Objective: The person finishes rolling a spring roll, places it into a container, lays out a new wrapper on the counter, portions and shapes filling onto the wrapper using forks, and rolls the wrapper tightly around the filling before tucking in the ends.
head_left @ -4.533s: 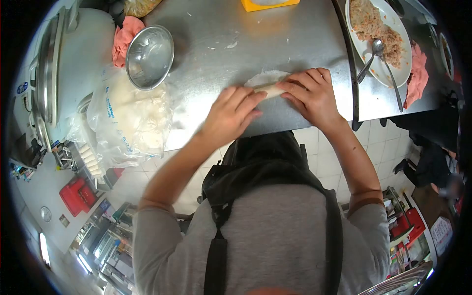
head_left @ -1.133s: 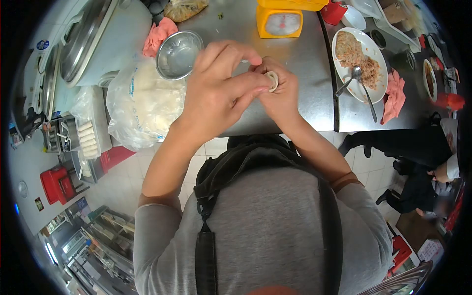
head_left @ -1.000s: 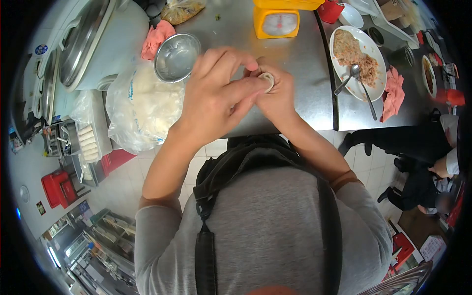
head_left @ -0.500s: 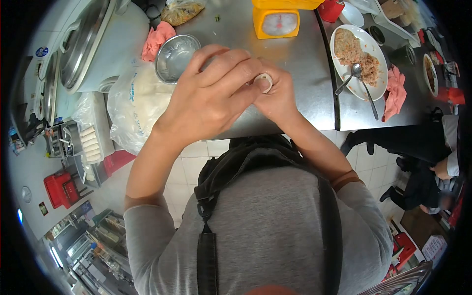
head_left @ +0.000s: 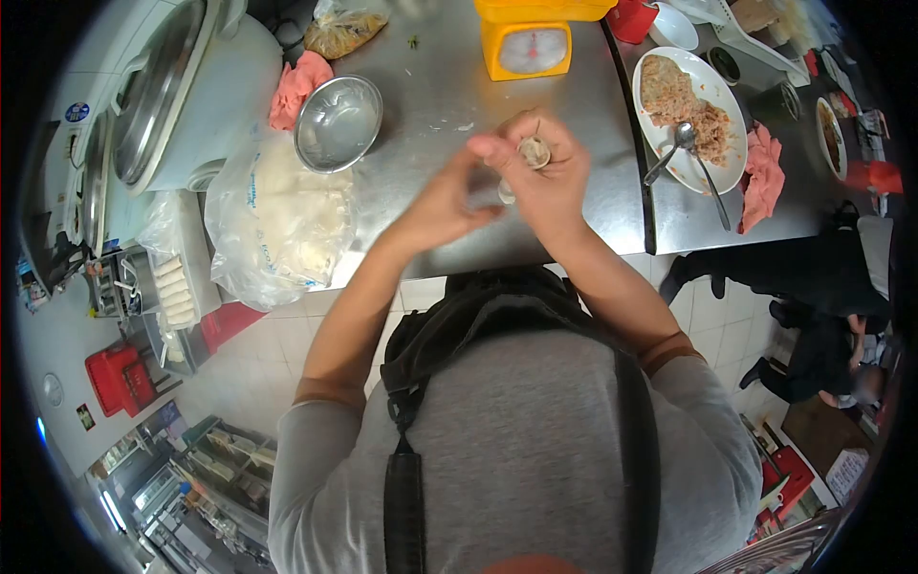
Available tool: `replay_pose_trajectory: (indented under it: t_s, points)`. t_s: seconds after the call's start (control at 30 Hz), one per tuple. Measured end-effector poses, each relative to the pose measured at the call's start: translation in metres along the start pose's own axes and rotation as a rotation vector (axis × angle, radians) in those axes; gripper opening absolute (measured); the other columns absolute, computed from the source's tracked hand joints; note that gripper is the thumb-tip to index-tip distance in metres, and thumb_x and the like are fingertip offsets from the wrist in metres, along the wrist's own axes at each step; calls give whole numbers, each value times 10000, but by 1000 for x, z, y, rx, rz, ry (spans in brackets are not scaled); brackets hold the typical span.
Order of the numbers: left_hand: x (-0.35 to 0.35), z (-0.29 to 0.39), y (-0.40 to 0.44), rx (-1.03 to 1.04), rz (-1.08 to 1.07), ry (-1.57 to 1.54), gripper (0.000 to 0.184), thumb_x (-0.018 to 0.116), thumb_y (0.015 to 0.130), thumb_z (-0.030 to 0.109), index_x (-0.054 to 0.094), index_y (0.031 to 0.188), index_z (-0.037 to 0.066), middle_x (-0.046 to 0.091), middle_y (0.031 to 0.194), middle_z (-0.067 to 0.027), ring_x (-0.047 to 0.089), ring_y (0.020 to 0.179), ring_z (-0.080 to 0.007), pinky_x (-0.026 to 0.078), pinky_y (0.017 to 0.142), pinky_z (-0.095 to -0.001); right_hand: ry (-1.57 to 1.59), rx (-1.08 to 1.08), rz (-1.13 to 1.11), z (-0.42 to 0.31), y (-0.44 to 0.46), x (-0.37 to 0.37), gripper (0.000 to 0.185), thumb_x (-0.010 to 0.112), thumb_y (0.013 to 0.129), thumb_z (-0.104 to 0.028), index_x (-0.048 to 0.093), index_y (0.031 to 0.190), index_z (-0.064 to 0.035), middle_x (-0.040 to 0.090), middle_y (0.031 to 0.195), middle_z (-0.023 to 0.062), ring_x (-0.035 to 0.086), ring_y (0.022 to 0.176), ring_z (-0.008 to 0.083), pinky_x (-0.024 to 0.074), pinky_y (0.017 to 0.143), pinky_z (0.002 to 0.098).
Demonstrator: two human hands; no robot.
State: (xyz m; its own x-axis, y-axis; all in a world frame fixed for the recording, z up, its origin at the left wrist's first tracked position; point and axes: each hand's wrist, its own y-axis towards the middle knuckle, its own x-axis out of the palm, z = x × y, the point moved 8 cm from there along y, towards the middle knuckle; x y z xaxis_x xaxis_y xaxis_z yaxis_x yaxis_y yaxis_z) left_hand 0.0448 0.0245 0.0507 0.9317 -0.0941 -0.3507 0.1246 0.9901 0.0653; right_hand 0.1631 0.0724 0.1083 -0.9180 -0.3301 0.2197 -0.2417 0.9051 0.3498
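My right hand [head_left: 557, 182] is closed around a spring roll [head_left: 535, 153], a pale rolled wrapper whose round end shows between the fingers. A pale lower end pokes out below the hand. My left hand [head_left: 445, 196] is just left of it, thumb and fingers apart and somewhat blurred, with nothing visible in it. Left of my hands are a metal bowl [head_left: 338, 124] and a clear plastic bag with pale wrapper sheets [head_left: 296, 206]. To the right, a white oval plate [head_left: 639, 100] carries minced filling [head_left: 674, 91] and two spoons [head_left: 685, 136].
A yellow scale [head_left: 526, 48] stands at the back of the steel table [head_left: 430, 86]. Pink cloths [head_left: 301, 86] and a bag of brownish food [head_left: 344, 31] lie near a large pot [head_left: 229, 96]. A tray of finished rolls [head_left: 174, 292] is at left. People in dark trousers [head_left: 775, 273] are at right.
My left hand has come away from the roll, moving down and left with its fingers apart. The right hand keeps the roll, now turned with its end facing up. The metal bowl is uncovered.
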Motion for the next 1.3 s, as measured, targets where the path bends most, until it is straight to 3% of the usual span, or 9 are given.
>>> replay_pose_trajectory:
  t_s: [0.2,0.27,0.47,0.57,0.63,0.73,0.9,0.97,1.3]
  points:
    - [58,-37,22,-176,-186,-255,731,860,783,67,534,1438,77,668,1286,-124,635,1156,-236,504,998,-387,20,241,30,-1,2,-25,352,596,1086,-286,615,813,-66,653,788,34,605,705,108,481,644,267]
    - [45,-25,28,-164,-198,-200,716,859,778,71,554,1426,95,697,1225,-122,666,1082,-242,527,945,-392,251,118,56,-5,9,-50,472,507,1100,-449,613,837,-72,679,840,69,663,882,210,530,819,377]
    - [-44,106,38,204,-271,820,587,762,786,84,624,1352,152,715,889,-92,674,888,-334,520,832,-444,959,455,-170,-8,-9,-54,751,432,1005,-706,656,1248,-32,688,1281,243,519,1394,362,423,1158,552]
    - [-41,159,35,385,-362,1108,511,716,808,67,662,1306,164,690,847,-83,668,839,-314,502,827,-421,700,661,-354,26,-29,-40,946,687,894,-677,477,1524,-4,679,1296,222,562,1351,353,457,1119,567]
    - [-46,174,29,502,-287,1066,467,730,798,55,690,1254,146,697,859,-83,672,857,-311,498,852,-406,274,718,-846,51,-48,-16,572,839,876,-308,635,1310,4,741,1025,123,719,963,206,562,876,347]
    - [-53,203,27,560,-237,1060,419,751,819,88,708,1234,130,717,925,-89,682,905,-288,479,920,-386,7,659,-891,65,-44,10,397,894,805,-142,719,1143,-26,698,820,28,662,706,114,517,677,285]
    - [-66,216,35,321,-344,1190,452,779,942,269,664,1359,139,768,1139,-111,708,1026,-209,424,1090,-365,101,675,-666,52,-28,26,237,902,818,-192,739,923,-56,671,730,2,602,643,90,457,585,259]
    - [-91,195,27,442,-47,832,323,798,767,29,750,1085,56,714,906,-94,682,906,-280,496,897,-366,145,661,-584,49,-26,24,224,899,827,-189,722,865,-58,665,723,-2,586,633,86,439,564,256]
    - [-61,105,-18,45,184,121,143,821,836,31,773,969,17,704,955,-69,654,943,-184,496,875,-314,-39,359,-434,20,-17,22,317,861,856,-163,586,745,-53,527,680,-50,457,681,40,380,573,259]
